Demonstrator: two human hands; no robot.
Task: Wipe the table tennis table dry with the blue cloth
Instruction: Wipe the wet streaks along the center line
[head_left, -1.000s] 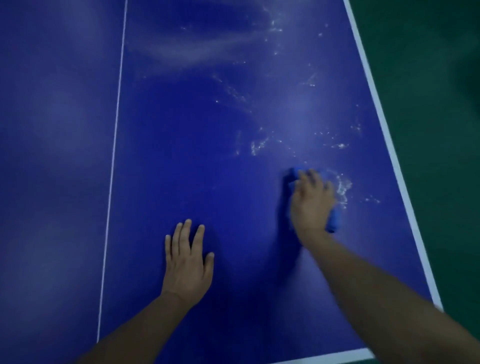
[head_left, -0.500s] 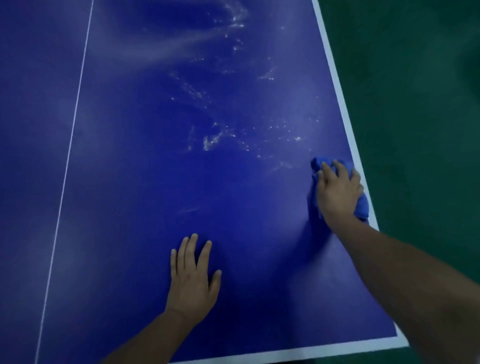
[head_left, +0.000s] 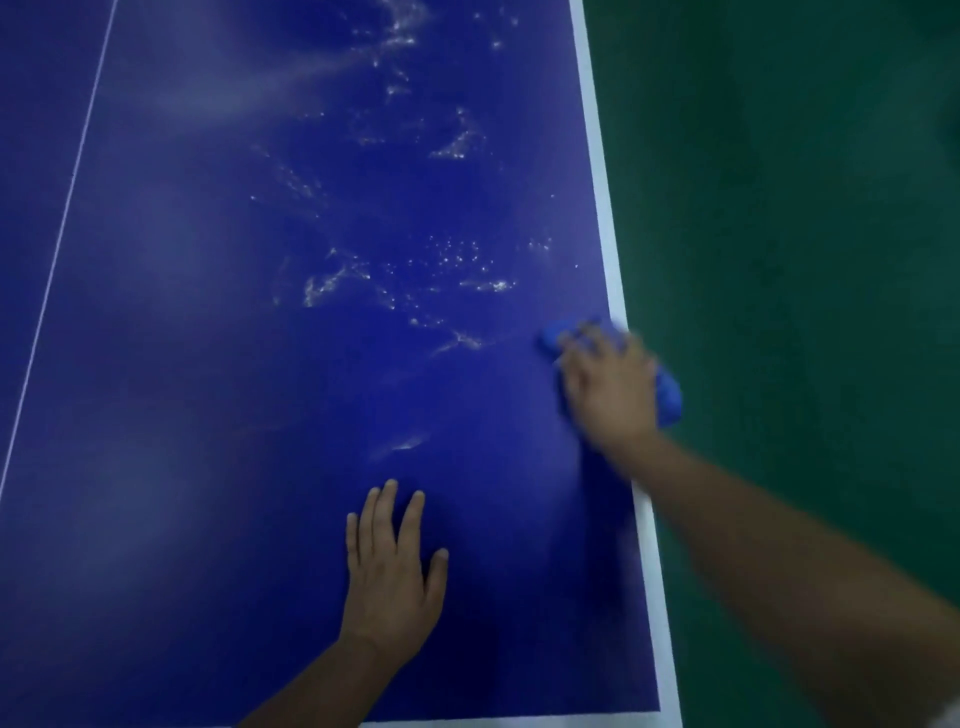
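Note:
The blue table tennis table (head_left: 208, 364) fills the view, with water droplets (head_left: 332, 283) scattered over its middle and far part. My right hand (head_left: 608, 387) presses the bunched blue cloth (head_left: 667, 397) onto the table at its right white edge line; part of the cloth sticks out past the edge. The hand is blurred by motion. My left hand (head_left: 389, 566) lies flat on the table near the front edge, fingers spread and straight, holding nothing.
Green floor (head_left: 805, 260) lies to the right of the table. A thin white centre line (head_left: 57, 244) runs along the left. The white front edge line (head_left: 519, 719) is at the bottom. A small wet streak (head_left: 405, 444) sits above my left hand.
My right hand has swept the cloth rightward from the wet patch to the table's right edge, where it now overhangs. My left hand has stayed flat in place.

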